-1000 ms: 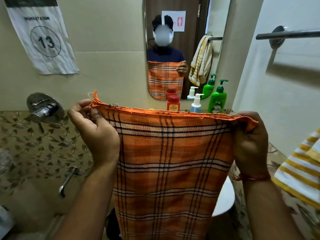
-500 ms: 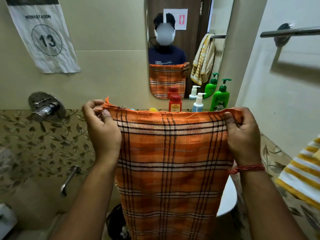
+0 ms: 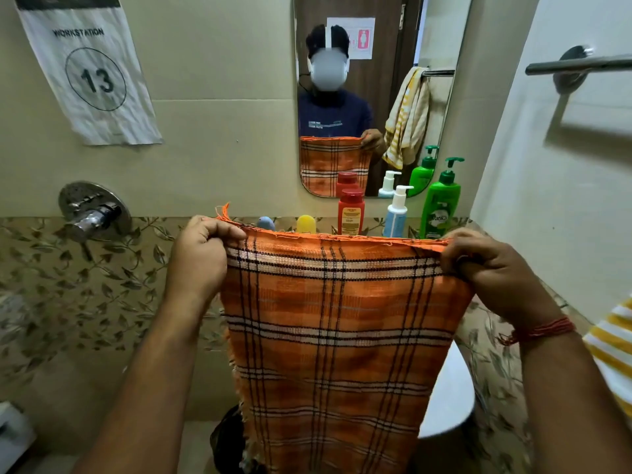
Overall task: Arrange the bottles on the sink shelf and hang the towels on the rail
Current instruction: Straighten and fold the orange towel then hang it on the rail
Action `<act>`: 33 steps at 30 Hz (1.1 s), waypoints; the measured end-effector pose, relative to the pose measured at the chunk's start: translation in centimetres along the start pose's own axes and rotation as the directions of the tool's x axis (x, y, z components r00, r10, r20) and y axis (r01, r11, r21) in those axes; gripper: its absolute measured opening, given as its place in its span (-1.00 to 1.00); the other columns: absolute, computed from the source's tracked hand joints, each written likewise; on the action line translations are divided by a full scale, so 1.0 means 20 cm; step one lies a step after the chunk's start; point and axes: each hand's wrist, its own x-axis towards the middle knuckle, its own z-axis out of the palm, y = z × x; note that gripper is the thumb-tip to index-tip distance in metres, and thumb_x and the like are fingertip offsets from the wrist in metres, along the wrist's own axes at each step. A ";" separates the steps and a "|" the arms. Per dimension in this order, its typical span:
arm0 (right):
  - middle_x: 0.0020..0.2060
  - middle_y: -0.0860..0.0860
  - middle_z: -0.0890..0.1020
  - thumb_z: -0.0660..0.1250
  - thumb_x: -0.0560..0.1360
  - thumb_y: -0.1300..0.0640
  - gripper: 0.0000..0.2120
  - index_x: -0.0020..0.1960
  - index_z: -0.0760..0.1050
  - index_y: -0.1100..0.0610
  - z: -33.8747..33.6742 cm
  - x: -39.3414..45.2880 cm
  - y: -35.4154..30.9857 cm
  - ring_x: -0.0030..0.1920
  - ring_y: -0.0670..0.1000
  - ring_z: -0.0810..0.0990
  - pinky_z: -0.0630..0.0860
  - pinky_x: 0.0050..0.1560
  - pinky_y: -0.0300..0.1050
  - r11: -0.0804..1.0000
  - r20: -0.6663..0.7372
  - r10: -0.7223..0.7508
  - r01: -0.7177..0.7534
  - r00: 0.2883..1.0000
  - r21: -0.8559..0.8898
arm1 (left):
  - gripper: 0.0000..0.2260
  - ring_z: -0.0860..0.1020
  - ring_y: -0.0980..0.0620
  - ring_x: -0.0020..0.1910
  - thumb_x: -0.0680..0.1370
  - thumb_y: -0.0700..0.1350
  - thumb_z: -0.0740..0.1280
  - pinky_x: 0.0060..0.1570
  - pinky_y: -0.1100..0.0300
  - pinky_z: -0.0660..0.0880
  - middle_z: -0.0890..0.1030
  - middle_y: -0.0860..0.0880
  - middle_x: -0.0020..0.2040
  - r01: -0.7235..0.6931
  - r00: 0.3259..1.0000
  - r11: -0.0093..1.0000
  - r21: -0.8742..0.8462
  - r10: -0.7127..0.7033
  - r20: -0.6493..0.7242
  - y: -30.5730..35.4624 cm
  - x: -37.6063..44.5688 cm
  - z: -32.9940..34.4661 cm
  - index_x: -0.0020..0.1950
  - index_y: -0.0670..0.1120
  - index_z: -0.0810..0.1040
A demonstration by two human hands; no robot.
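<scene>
Both hands' grip stretches an orange plaid towel (image 3: 338, 336) taut.

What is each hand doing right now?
Left hand: fingers grip the orange towel's top left corner.
Right hand: fingers grip its top right corner.

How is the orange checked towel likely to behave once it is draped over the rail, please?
Probably floppy: the orange checked towel hangs limp below the left hand and right hand. Likely light, since it looks thin. Its fraying edge may snag on the rail.
</scene>
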 end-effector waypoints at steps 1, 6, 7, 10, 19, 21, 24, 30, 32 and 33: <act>-0.09 -0.05 0.58 0.20 0.50 0.49 -0.55 -0.25 0.60 -0.01 0.00 0.01 -0.01 -0.03 0.03 0.57 0.52 -0.11 -0.20 0.998 -0.014 0.013 -0.014 1.000 -0.054 | -0.62 0.58 -0.06 -0.04 0.43 -0.41 0.13 0.08 -0.05 0.52 0.58 0.02 -0.07 0.007 1.000 1.000 -0.004 -0.007 0.016 0.01 0.00 0.00 -0.28 -0.03 0.63; -0.06 -0.01 0.66 0.25 0.51 0.37 -0.70 -0.03 0.66 0.05 0.03 0.06 -0.10 -0.04 0.00 0.59 0.46 -0.11 -0.22 0.934 -0.164 0.126 -0.173 0.978 -0.313 | -0.77 0.55 0.23 0.02 0.57 -0.32 0.30 0.22 0.18 0.50 0.51 0.01 0.08 -0.061 0.991 0.996 0.059 0.053 0.127 0.07 -0.05 0.04 -0.03 -0.02 0.66; -0.09 -0.01 0.66 0.25 0.52 0.35 -0.72 -0.01 0.65 0.05 0.04 0.06 -0.12 -0.08 0.00 0.60 0.47 -0.16 -0.20 0.926 -0.160 0.203 -0.243 0.966 -0.290 | -0.79 0.53 0.30 0.00 0.57 -0.30 0.32 0.21 0.28 0.47 0.50 0.02 0.08 -0.099 0.988 0.992 0.084 0.088 0.126 0.08 -0.07 0.06 0.02 -0.03 0.66; -0.20 0.11 0.67 0.22 0.54 0.36 -0.76 -0.01 0.65 0.17 0.08 0.06 -0.19 -0.24 0.01 0.60 0.53 -0.29 -0.14 0.906 -0.089 0.422 -0.424 0.902 -0.004 | -0.82 0.52 0.33 0.01 0.57 -0.26 0.35 0.06 0.58 0.36 0.45 0.07 0.07 -0.174 0.971 0.979 0.110 0.152 0.186 0.12 -0.12 0.15 0.11 -0.07 0.67; 0.10 0.13 0.68 0.25 0.49 0.52 -0.62 0.16 0.61 0.18 0.34 0.06 -0.39 0.12 0.05 0.67 0.62 0.14 -0.07 0.808 0.193 0.264 -0.326 0.945 0.491 | -0.77 0.47 0.26 0.19 0.65 -0.16 0.28 0.14 0.50 0.38 0.42 0.11 0.15 -0.177 0.900 0.983 -0.049 0.181 0.396 0.25 -0.28 0.32 0.28 -0.06 0.61; 0.08 -0.01 0.64 0.38 0.50 0.38 -0.69 0.17 0.63 0.11 0.37 0.06 -0.38 0.09 -0.06 0.64 0.57 0.16 -0.22 0.989 0.020 0.140 -0.140 0.990 0.037 | -0.75 0.47 0.23 0.21 0.65 -0.19 0.27 0.13 0.46 0.42 0.42 0.12 0.15 -0.168 0.881 0.982 -0.083 0.188 0.434 0.24 -0.28 0.32 0.29 -0.05 0.60; -0.11 -0.11 0.53 0.42 0.47 0.27 -0.84 0.00 0.68 0.08 0.42 0.07 -0.41 -0.08 -0.10 0.53 0.54 -0.04 -0.26 0.924 -0.133 -0.093 0.036 0.987 -0.382 | -0.73 0.48 0.25 0.19 0.64 -0.23 0.26 0.08 0.47 0.45 0.43 0.12 0.15 -0.157 0.860 0.979 -0.128 0.199 0.470 0.23 -0.31 0.31 0.27 0.00 0.61; -0.16 -0.09 0.40 0.37 0.53 0.03 -0.83 -0.16 0.55 0.10 0.45 0.10 -0.41 -0.12 -0.07 0.40 0.32 -0.19 -0.26 0.888 -0.188 -0.190 0.087 0.964 -0.451 | -0.72 0.52 0.09 0.24 0.54 -0.05 0.29 0.24 0.13 0.52 0.45 0.01 0.19 -0.056 0.770 0.951 -0.303 0.235 0.593 0.21 -0.34 0.27 0.22 0.05 0.64; -0.23 -0.10 0.48 0.35 0.54 0.03 -0.85 -0.16 0.54 0.08 0.46 0.11 -0.42 -0.21 -0.08 0.44 0.36 -0.25 -0.20 0.904 -0.145 -0.185 0.111 0.972 -0.414 | -0.76 0.53 0.13 0.22 0.59 -0.04 0.31 0.20 0.18 0.53 0.45 0.00 0.19 -0.097 0.765 0.948 -0.302 0.265 0.587 0.21 -0.35 0.27 0.23 0.00 0.62; -0.26 -0.10 0.51 0.35 0.54 0.04 -0.86 -0.16 0.53 0.06 0.46 0.11 -0.43 -0.24 -0.08 0.46 0.41 -0.25 -0.14 0.910 -0.132 -0.184 0.118 0.974 -0.397 | -0.79 0.54 0.15 0.20 0.62 -0.04 0.31 0.18 0.24 0.52 0.46 0.00 0.19 -0.116 0.768 0.946 -0.302 0.278 0.577 0.21 -0.35 0.27 0.22 -0.01 0.61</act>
